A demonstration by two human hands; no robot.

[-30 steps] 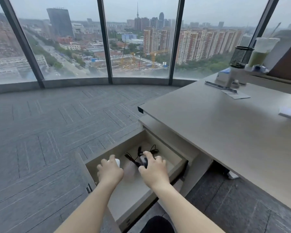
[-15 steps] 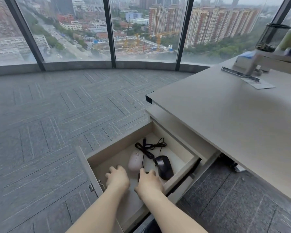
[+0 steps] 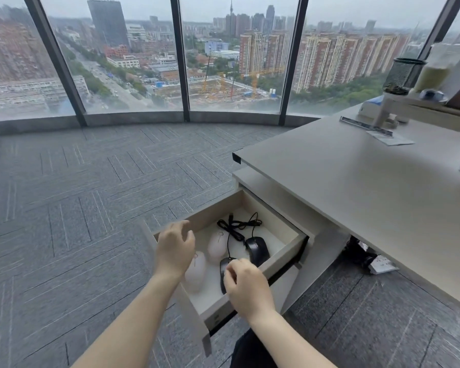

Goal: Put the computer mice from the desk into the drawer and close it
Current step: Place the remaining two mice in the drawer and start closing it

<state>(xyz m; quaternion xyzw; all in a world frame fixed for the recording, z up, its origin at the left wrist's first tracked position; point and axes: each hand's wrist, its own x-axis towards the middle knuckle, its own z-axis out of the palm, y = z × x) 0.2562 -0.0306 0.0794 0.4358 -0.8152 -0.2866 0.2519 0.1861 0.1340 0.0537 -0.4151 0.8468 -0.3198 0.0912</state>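
Note:
The drawer (image 3: pixel 284 257) stands pulled out from under the desk (image 3: pixel 356 187). Inside lie several mice: a pale pink one (image 3: pixel 217 247), a second pale pink one (image 3: pixel 196 272) nearer me, a black wired one (image 3: pixel 257 250) with its cable (image 3: pixel 237 227) coiled at the back, and another black one (image 3: pixel 223 266) half hidden by my right hand. My left hand (image 3: pixel 174 251) hovers over the drawer's left side, fingers spread, holding nothing. My right hand (image 3: pixel 246 285) hovers over the front edge, fingers loosely curled and empty.
Grey carpet tiles (image 3: pixel 77 208) cover the floor left of the drawer, up to the curved window wall. The desk's far end carries a mesh pen cup (image 3: pixel 402 75), a metal ruler (image 3: pixel 365 126) and a paper slip. Dark clutter (image 3: pixel 361 253) lies under the desk.
Both hands let go of the mice and drew back out of the drawer. The mice they held now lie inside; the camera view has shifted.

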